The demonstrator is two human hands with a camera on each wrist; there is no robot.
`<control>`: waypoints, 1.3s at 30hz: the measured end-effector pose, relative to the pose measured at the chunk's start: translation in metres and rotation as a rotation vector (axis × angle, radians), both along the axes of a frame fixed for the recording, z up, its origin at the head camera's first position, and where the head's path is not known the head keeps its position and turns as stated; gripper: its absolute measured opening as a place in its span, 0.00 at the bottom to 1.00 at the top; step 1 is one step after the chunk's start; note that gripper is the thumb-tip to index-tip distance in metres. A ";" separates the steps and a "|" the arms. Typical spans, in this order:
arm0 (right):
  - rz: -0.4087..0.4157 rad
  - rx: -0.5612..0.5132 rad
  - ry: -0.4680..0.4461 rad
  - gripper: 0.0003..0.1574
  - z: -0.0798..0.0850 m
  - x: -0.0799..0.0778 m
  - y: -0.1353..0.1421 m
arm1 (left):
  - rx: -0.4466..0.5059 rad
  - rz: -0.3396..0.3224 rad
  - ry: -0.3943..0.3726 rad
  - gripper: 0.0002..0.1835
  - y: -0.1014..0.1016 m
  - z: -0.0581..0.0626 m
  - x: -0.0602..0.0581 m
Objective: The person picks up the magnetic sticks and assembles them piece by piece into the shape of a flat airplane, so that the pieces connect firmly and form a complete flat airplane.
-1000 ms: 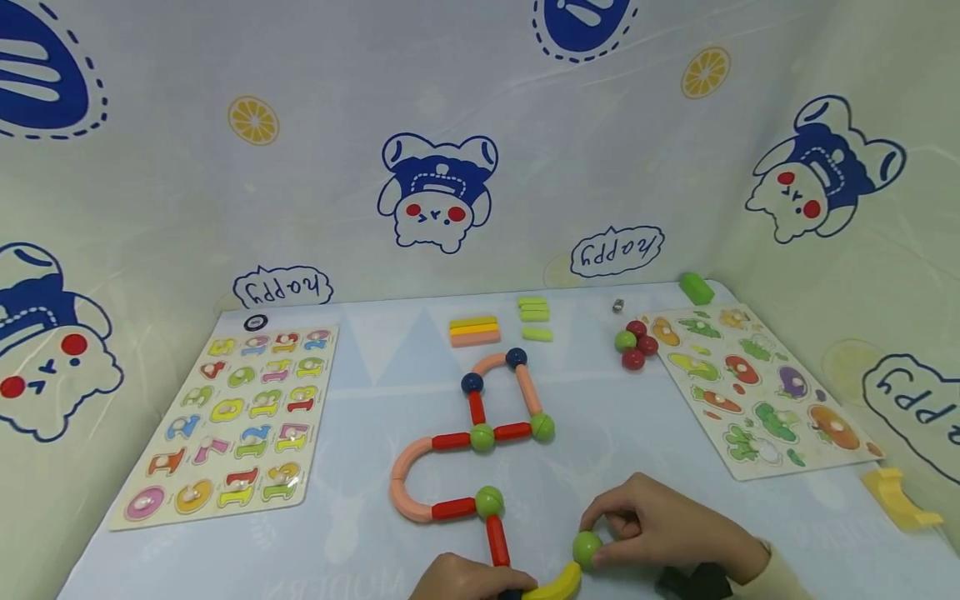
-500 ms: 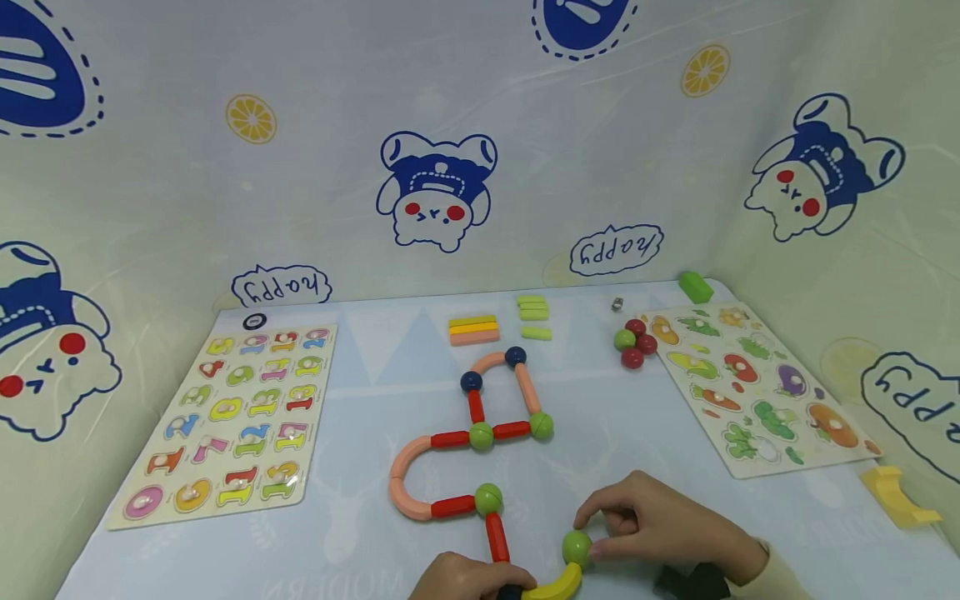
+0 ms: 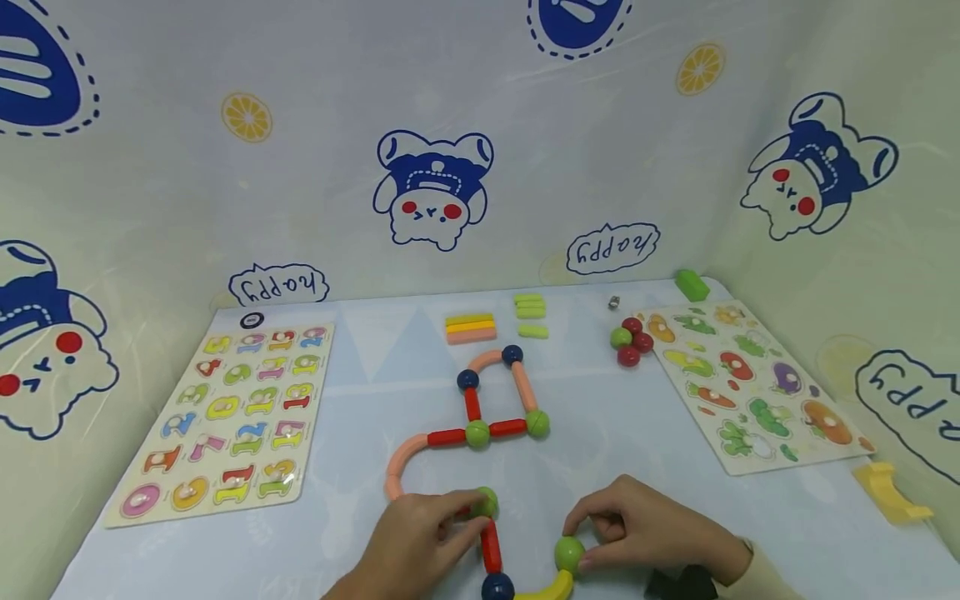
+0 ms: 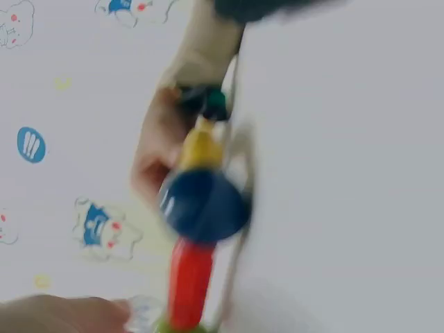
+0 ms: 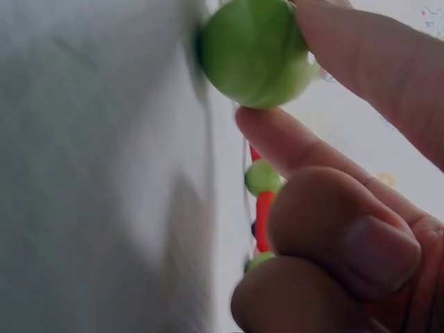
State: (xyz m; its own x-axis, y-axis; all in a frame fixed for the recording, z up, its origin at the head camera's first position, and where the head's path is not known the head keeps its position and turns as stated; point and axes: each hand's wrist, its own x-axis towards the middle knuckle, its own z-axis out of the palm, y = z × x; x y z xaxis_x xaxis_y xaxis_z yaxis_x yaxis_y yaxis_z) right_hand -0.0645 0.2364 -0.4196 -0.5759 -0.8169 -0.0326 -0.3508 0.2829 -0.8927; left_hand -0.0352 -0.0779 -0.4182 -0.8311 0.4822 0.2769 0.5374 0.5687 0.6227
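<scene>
- the right hand (image 3: 633,525) pinched the near green ball (image 3: 570,553) between thumb and index finger, its other fingers curled.
- that ball sat on the table (image 3: 660,442), seemingly touching the tip of the yellow curved piece (image 3: 551,586), which led to the dark blue ball (image 3: 497,587).
- the left hand (image 3: 423,533) was at the far green ball (image 3: 487,502), above the red rod (image 3: 491,546); whether it gripped could not be told.
- the near green ball looked light, hard, smooth and not fragile, likely to roll; opposite sides seemed the best hold.
- bare table lay between the right hand and the vegetable board (image 3: 817,459); the head view cut off the yellow curved piece, and the near table edge there was out of sight.
</scene>
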 end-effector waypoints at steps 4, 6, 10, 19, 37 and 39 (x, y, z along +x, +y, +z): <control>-0.018 0.006 0.007 0.13 -0.002 0.001 -0.004 | -0.135 0.075 -0.010 0.22 -0.008 0.005 -0.012; -0.021 0.007 0.018 0.13 -0.003 0.001 -0.006 | -0.160 0.067 -0.037 0.22 -0.009 0.006 -0.013; -0.023 0.014 0.016 0.13 -0.004 0.002 -0.007 | -0.169 0.043 -0.084 0.21 -0.010 0.007 -0.015; -0.126 0.138 0.087 0.14 0.019 -0.020 0.002 | -0.187 -0.065 0.004 0.14 0.005 0.024 -0.018; -0.645 0.380 0.369 0.13 0.023 -0.191 -0.051 | -0.153 -0.396 0.020 0.15 0.066 0.011 0.000; -0.596 0.399 0.427 0.12 0.028 -0.203 -0.067 | -0.148 -0.387 0.047 0.14 0.066 0.011 0.000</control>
State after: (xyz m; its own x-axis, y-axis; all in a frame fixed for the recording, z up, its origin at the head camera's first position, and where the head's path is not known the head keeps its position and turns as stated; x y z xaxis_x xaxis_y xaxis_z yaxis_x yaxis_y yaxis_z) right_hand -0.2672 0.1695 -0.3916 -0.9365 -0.3447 0.0644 -0.3278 0.7950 -0.5104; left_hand -0.0351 -0.0120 -0.4074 -0.5687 0.7941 0.2144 0.7551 0.4006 0.5190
